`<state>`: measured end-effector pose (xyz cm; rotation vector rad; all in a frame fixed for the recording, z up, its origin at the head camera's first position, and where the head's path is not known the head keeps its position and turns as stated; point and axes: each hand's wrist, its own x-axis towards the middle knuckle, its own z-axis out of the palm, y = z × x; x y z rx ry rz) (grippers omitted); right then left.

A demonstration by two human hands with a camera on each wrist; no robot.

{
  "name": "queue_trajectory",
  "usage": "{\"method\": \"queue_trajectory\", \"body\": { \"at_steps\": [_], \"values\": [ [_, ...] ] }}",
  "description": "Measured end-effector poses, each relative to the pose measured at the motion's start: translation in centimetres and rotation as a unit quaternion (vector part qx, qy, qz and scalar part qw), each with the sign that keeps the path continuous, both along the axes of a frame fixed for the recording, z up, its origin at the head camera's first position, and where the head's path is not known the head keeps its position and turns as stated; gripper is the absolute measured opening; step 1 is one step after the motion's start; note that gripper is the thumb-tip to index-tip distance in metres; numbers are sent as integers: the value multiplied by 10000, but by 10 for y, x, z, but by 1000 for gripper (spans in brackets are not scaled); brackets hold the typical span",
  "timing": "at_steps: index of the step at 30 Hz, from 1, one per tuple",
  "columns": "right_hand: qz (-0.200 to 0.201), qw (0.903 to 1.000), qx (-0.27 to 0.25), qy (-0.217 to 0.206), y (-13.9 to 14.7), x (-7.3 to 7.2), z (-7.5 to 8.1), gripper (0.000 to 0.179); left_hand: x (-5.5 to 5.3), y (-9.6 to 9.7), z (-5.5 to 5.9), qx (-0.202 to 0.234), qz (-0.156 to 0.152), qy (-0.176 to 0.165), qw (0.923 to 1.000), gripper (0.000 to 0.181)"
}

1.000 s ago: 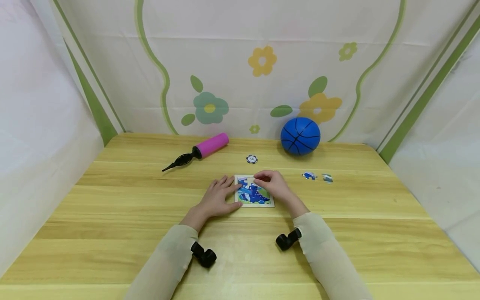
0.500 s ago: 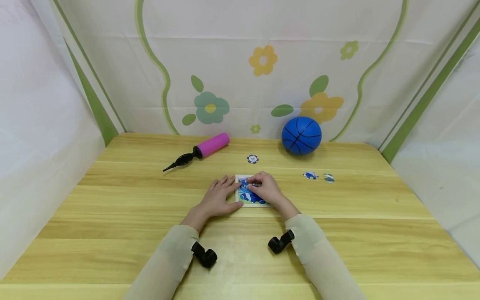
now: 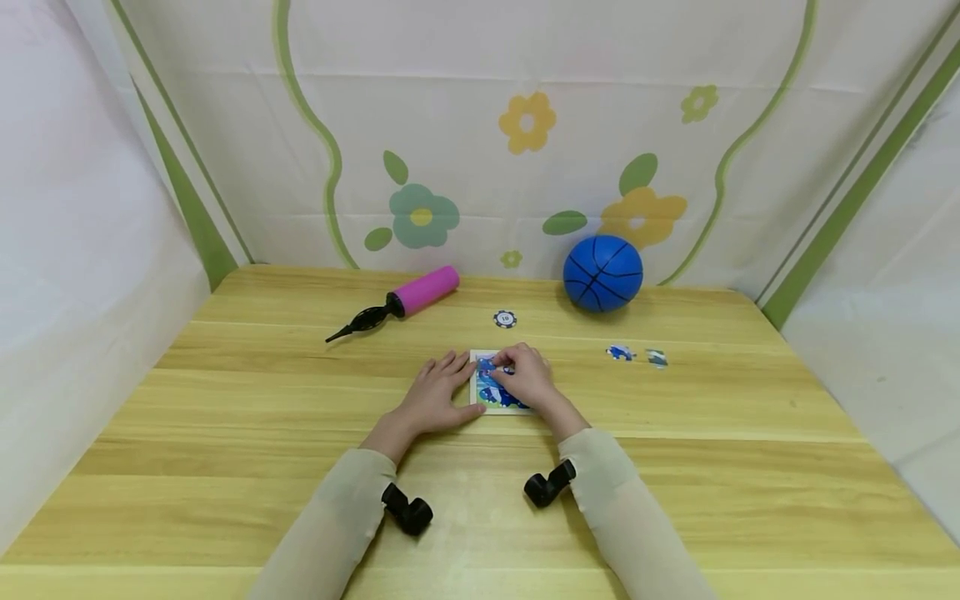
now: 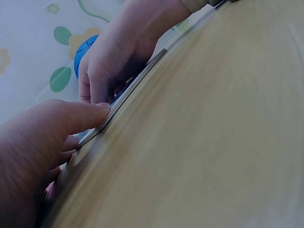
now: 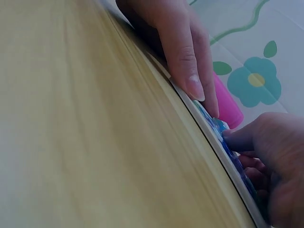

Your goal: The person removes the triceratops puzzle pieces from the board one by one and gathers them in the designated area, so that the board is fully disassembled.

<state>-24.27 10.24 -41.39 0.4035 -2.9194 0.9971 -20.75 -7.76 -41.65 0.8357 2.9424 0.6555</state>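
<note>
A small square jigsaw puzzle in a pale frame point(image 3: 502, 412) lies on the table, showing a blue dinosaur picture. My left hand point(image 3: 433, 398) rests spread at its left side, thumb and index fingertip on the frame. Over the upper right part is my right hand point(image 3: 527, 379), thumb and fingers bent down to the picture. In the right wrist view its thumb presses against a light-blue puzzle piece point(image 5: 220, 124), slightly raised from the picture, near the left fingertips. The right hand covers the right side of the puzzle.
Two loose puzzle pieces point(image 3: 620, 353) lie to the right. Behind the puzzle is a round poker chip point(image 3: 505, 319). A pink and black hand pump point(image 3: 423, 292) lies at the back left, and a blue ball point(image 3: 602, 273) at the back right, before a flowered cloth.
My right hand has moved left across the puzzle, from its upper right edge toward the upper left part. The left hand has stayed in place.
</note>
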Motion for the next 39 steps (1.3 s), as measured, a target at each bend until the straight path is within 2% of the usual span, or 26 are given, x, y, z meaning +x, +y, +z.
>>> {"method": "queue_trajectory", "body": {
  "at_steps": [6,13,19,23,30,35,39],
  "values": [
    [-22,9995,-248,189,-1,0,-2,9,-1,1,-1,3,21,-20,10000,73],
    [72,9972,-722,161,-2,-1,-3,8,0,0,-1,-22,42,-14,10000,73],
    [71,9935,-1135,107,-1,0,-2,23,0,1,1,-79,26,-13,10000,73],
    [114,9932,-1159,83,-1,0,-1,32,0,1,1,-87,15,-19,10000,74],
    [21,9942,-1051,-215,-1,-3,2,26,1,0,1,-50,-2,-28,10000,73],
    [214,9867,-1535,-488,5,-6,5,27,1,0,2,-49,49,-102,9999,73],
    [390,9786,-1962,-473,23,-9,11,29,1,0,1,-100,42,-109,9999,74]
  ]
}}
